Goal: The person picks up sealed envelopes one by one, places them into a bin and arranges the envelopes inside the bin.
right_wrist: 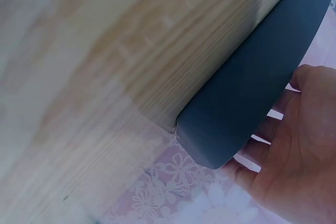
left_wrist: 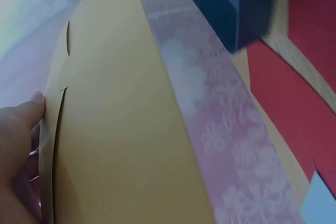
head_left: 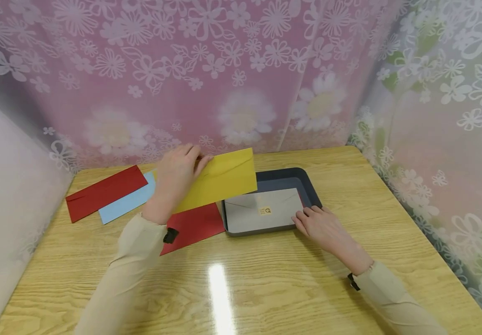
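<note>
In the head view my left hand (head_left: 180,174) pinches a yellow envelope (head_left: 224,179) by its upper edge and holds it up at the left of the dark grey tray (head_left: 313,193). The left wrist view shows the thumb by the flap edge of this yellow envelope (left_wrist: 121,108). A light grey envelope (head_left: 245,216) with a small printed label lies in the tray, and a strip of red shows at its right end. My right hand (head_left: 324,230) grips the tray's front right rim. Its fingers reach over the dark wall (right_wrist: 241,87) in the right wrist view.
One red envelope (head_left: 199,228) lies just left of the tray, partly under the raised yellow one. Farther left, another red envelope (head_left: 107,193) overlaps a light blue envelope (head_left: 125,204). Floral curtains (head_left: 241,70) enclose the wooden table (head_left: 274,288) at the back and sides.
</note>
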The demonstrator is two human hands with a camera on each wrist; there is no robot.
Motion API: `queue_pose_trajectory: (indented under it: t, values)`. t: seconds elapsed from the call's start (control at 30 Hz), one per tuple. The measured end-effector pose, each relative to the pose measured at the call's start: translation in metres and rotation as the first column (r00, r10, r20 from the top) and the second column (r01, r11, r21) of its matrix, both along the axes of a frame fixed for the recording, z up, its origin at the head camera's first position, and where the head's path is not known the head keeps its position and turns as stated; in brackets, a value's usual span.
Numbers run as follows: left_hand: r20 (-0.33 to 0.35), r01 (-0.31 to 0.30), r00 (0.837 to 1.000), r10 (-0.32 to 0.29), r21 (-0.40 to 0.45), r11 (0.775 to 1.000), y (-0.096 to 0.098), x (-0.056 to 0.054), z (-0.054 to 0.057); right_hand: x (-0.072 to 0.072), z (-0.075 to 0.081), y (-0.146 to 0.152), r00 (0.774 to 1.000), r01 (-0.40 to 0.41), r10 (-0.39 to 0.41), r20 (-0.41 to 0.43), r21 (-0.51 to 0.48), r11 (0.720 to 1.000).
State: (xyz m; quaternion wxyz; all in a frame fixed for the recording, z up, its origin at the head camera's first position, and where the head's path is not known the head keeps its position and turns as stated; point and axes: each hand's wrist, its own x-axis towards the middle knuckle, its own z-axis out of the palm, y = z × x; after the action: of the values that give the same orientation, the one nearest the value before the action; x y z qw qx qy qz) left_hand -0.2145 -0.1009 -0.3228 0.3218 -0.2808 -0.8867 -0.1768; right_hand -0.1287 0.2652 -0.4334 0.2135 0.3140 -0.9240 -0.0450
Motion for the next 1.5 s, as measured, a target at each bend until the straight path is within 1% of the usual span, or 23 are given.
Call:
queue_pose_trajectory:
  t: [0.1, 0.17, 0.3, 0.37, 0.43, 0.5, 0.57, 0.63, 0.73, 0.87, 0.97, 1.03, 1.1, 1.17, 1.23, 1.27, 1.33, 1.37, 1.43, 1.5]
  values:
    - [0.002, 0.056, 0.998, -0.056, 0.029, 0.998, 0.021, -0.002, -0.002, 0.000, 0.000, 0.001, 1.000, 0.005, -0.005, 0.005, 0.008, 1.000]
    - [-0.004, 0.095, 0.995, -0.095, 0.041, 0.995, 0.036, -0.004, -0.005, 0.000, -0.001, 0.002, 1.000, 0.009, -0.009, 0.008, 0.009, 1.000]
    - [-0.020, 0.176, 0.984, -0.175, 0.042, 0.984, 0.064, -0.008, -0.015, 0.001, 0.000, 0.001, 1.000, 0.014, -0.014, 0.010, 0.001, 1.000]
    - [-0.017, 0.211, 0.978, -0.210, 0.033, 0.977, 0.076, -0.009, -0.021, 0.001, 0.000, 0.001, 1.000, 0.013, -0.013, 0.005, -0.005, 1.000]
    - [0.004, 0.236, 0.972, -0.236, 0.021, 0.972, 0.087, -0.009, -0.027, 0.001, -0.001, 0.001, 1.000, 0.009, -0.009, 0.000, -0.006, 1.000]
    - [0.041, 0.250, 0.967, -0.250, 0.000, 0.968, 0.096, -0.009, -0.034, 0.001, -0.001, 0.002, 1.000, 0.003, -0.003, -0.009, -0.007, 1.000]
    - [0.094, 0.261, 0.962, -0.258, -0.022, 0.965, 0.101, -0.009, -0.042, 0.001, -0.001, 0.001, 1.000, 0.002, -0.002, -0.011, -0.005, 1.000]
    - [0.157, 0.274, 0.951, -0.265, -0.038, 0.961, 0.105, -0.008, -0.049, 0.001, -0.001, 0.001, 1.000, 0.006, -0.006, -0.008, -0.006, 1.000]
    - [0.258, 0.284, 0.931, -0.259, -0.064, 0.957, 0.108, -0.008, -0.061, 0.001, -0.001, 0.000, 1.000, 0.020, -0.020, 0.002, -0.002, 1.000]
    - [0.371, 0.275, 0.901, -0.224, -0.091, 0.957, 0.110, -0.008, -0.073, 0.002, -0.002, 0.000, 0.999, 0.035, -0.035, 0.011, 0.001, 0.999]
    - [0.417, 0.261, 0.889, -0.191, -0.117, 0.958, 0.112, -0.009, -0.079, 0.002, -0.002, 0.000, 0.999, 0.047, -0.047, 0.021, 0.001, 0.999]
    - [0.437, 0.251, 0.885, -0.161, -0.156, 0.955, 0.113, -0.010, -0.082, 0.002, -0.001, -0.001, 0.998, 0.054, -0.054, 0.027, 0.003, 0.999]
    - [0.451, 0.242, 0.884, -0.122, -0.218, 0.946, 0.112, -0.010, -0.084, 0.002, -0.001, -0.001, 0.998, 0.055, -0.056, 0.027, 0.009, 0.998]
    - [0.474, 0.237, 0.876, -0.086, -0.269, 0.934, 0.111, -0.009, -0.085, 0.002, -0.001, -0.001, 0.998, 0.053, -0.053, 0.026, 0.017, 0.998]
    - [0.492, 0.235, 0.869, -0.063, -0.298, 0.925, 0.108, -0.008, -0.087, 0.002, -0.001, -0.001, 0.999, 0.047, -0.047, 0.019, 0.022, 0.999]
    - [0.498, 0.234, 0.865, -0.059, -0.299, 0.925, 0.106, -0.007, -0.087, 0.002, -0.001, -0.001, 0.999, 0.041, -0.042, 0.014, 0.022, 0.999]
    - [0.491, 0.223, 0.869, -0.061, -0.278, 0.934, 0.102, -0.006, -0.087, 0.002, -0.001, -0.001, 1.000, 0.031, -0.031, 0.000, 0.020, 0.999]
    - [0.475, 0.212, 0.877, -0.068, -0.257, 0.943, 0.099, -0.005, -0.087, 0.002, -0.002, 0.000, 1.000, 0.025, -0.025, -0.008, 0.020, 0.999]
    - [0.419, 0.179, 0.905, -0.074, -0.218, 0.959, 0.095, -0.004, -0.084, 0.002, -0.001, 0.000, 1.000, 0.012, -0.012, -0.026, 0.014, 1.000]
    - [0.341, 0.143, 0.937, -0.076, -0.178, 0.974, 0.089, -0.002, -0.079, 0.001, -0.001, 0.000, 0.999, -0.002, 0.002, -0.047, 0.009, 1.000]
